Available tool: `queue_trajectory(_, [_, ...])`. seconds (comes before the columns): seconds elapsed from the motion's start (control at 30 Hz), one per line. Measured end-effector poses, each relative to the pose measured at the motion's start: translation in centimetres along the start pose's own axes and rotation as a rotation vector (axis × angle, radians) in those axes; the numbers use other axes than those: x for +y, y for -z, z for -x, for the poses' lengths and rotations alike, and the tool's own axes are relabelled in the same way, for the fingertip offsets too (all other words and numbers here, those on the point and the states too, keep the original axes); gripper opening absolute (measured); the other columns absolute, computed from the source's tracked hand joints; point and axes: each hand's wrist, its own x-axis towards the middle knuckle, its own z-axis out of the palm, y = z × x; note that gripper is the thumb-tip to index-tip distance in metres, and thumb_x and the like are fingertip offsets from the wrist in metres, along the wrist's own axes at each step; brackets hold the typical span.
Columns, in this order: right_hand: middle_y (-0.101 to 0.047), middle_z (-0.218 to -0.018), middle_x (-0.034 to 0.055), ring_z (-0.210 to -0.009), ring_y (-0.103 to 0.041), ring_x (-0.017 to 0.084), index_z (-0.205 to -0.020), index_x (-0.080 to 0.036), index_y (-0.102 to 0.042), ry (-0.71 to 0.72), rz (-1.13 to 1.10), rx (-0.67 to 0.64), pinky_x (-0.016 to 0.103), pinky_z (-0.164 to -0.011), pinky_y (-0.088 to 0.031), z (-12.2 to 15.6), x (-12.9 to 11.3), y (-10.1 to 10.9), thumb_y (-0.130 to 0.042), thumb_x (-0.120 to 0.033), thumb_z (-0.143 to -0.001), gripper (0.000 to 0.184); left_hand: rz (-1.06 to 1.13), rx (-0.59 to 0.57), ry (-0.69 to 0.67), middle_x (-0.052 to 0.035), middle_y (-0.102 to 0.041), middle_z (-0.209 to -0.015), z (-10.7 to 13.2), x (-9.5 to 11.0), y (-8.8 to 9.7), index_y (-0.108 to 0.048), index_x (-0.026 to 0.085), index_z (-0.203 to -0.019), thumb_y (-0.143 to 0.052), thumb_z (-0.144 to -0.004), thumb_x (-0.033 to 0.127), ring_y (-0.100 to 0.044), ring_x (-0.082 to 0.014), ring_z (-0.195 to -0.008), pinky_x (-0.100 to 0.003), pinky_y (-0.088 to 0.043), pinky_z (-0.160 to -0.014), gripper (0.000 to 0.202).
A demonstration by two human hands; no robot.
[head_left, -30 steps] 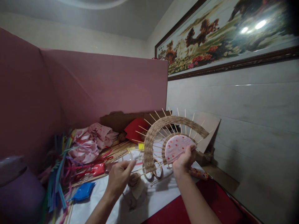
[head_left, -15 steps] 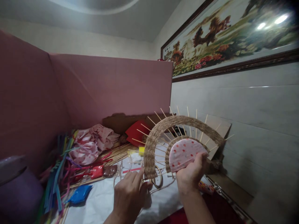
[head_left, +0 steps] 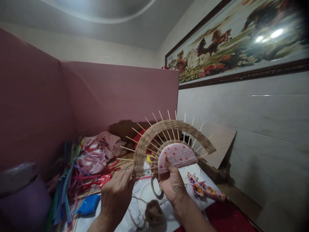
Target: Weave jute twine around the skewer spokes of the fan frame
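Note:
A half-round woven fan (head_left: 142, 141) of brown twine on thin pale sticks is held up over the table. Pink fabric with red dots (head_left: 178, 156) covers its inner half-disc. My right hand (head_left: 172, 182) grips this centre from below, thumb on the front and fingers behind. At the lower left end of the outer twine band, my left hand (head_left: 117, 193) is closed, its fingertips pinching the edge. Below the fan lies a ball of brown twine (head_left: 154, 213), with loose strands beside it. A brownish ring-like loop (head_left: 156, 190) shows between my hands.
At the left are pink fabric (head_left: 96, 151), coloured strips (head_left: 60, 187), a blue packet (head_left: 88, 204), a red packet (head_left: 105, 180) and a purple container (head_left: 21, 190). Flower-patterned cloth (head_left: 205, 188) lies at the right. A pink partition (head_left: 120, 93) and a tiled wall (head_left: 265, 116) bound the table.
The fan and both hands have shifted left in view. My right hand has moved from the fabric's right corner to its lower left part. The twine ball has come into sight.

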Motion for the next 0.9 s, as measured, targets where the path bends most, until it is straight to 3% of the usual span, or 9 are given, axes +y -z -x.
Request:
queue_trajectory(0.07, [-0.069,-0.081,0.0019,-0.078,-0.064,0.017,-0.091,-0.017,-0.06,0.012,0.04,-0.077,0.033,-0.068,-0.053,0.0,0.2,-0.3,-0.071,-0.016,-0.06,0.033,0.017,0.01,0.024,-0.0065,-0.067,-0.081,0.0,-0.4,0.1,-0.059,0.015,-0.099,-0.05,-0.081,0.032,-0.06,-0.0193,-0.072,-0.027,-0.041,-0.061,0.026])
queue_trajectory(0.2, [-0.068,-0.083,-0.0006,-0.085,-0.063,0.015,-0.092,-0.019,-0.06,0.081,0.081,-0.114,0.031,-0.074,-0.052,-0.2,0.3,-0.7,-0.069,-0.01,-0.06,0.034,0.09,0.004,0.048,-0.0066,-0.067,-0.081,-0.9,-0.4,-0.1,-0.059,0.015,-0.097,-0.049,-0.081,0.033,-0.06,-0.0193,-0.072,-0.028,-0.041,-0.062,0.026])
queue_trajectory(0.4, [-0.068,-0.084,0.0009,-0.083,-0.063,0.018,-0.092,-0.02,-0.06,0.033,0.119,-0.244,0.031,-0.066,-0.053,-0.7,1.3,-0.3,-0.067,-0.015,-0.064,0.029,0.125,-0.068,0.073,-0.0048,-0.065,-0.077,-1.9,0.1,-0.6,-0.058,0.017,-0.098,-0.051,-0.08,0.03,-0.059,-0.0191,-0.07,-0.028,-0.041,-0.058,0.023])
queue_trajectory(0.6, [-0.068,-0.081,0.0022,-0.079,-0.063,0.018,-0.092,-0.021,-0.06,-0.045,0.197,-0.257,0.031,-0.063,-0.051,-0.9,1.9,1.8,-0.064,-0.017,-0.069,0.024,0.216,-0.146,0.158,-0.0049,-0.066,-0.075,-0.4,0.3,-2.1,-0.059,0.019,-0.1,-0.052,-0.079,0.034,-0.06,-0.0196,-0.069,-0.028,-0.043,-0.058,0.027])
queue_trajectory(0.8, [-0.068,-0.081,0.0037,-0.071,-0.064,0.018,-0.091,-0.021,-0.06,-0.029,0.259,-0.172,0.03,-0.057,-0.051,-1.5,1.9,2.3,-0.067,-0.021,-0.065,0.027,0.593,-0.125,0.437,-0.0039,-0.067,-0.094,0.5,-0.2,-3.1,-0.061,0.021,-0.099,-0.05,-0.081,0.028,-0.061,-0.0165,-0.084,-0.025,-0.047,-0.071,0.022])
queue_trajectory(0.9, [-0.068,-0.08,0.0047,-0.071,-0.064,0.018,-0.089,-0.018,-0.061,-0.018,0.274,-0.141,0.029,-0.058,-0.051,-1.9,1.9,2.4,-0.067,-0.021,-0.065,0.025,0.602,-0.123,0.471,-0.0035,-0.067,-0.092,0.7,-0.3,-3.2,-0.062,0.021,-0.096,-0.051,-0.08,0.027,-0.062,-0.0171,-0.084,-0.026,-0.047,-0.072,0.02])
